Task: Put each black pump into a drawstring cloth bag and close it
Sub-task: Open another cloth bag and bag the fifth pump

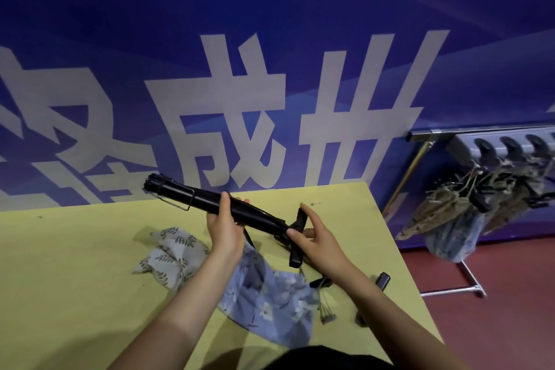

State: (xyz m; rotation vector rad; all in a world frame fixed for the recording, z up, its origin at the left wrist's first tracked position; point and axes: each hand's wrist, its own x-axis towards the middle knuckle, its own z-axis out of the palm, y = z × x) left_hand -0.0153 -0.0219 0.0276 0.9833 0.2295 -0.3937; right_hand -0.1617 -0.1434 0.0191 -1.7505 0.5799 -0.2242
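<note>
A person's left hand point(223, 227) wraps the barrel of a black pump point(216, 209), held above the yellow tabletop point(75, 264), while the right hand point(312, 237) pinches its T-handle point(297, 237). The pump looks rigid and fairly light, best held mid-barrel. 2 drawstring cloth bags, blue floral point(270, 300) and leaf-print point(171, 252), lie limp beneath the hands, both soft and open to snagging.
</note>
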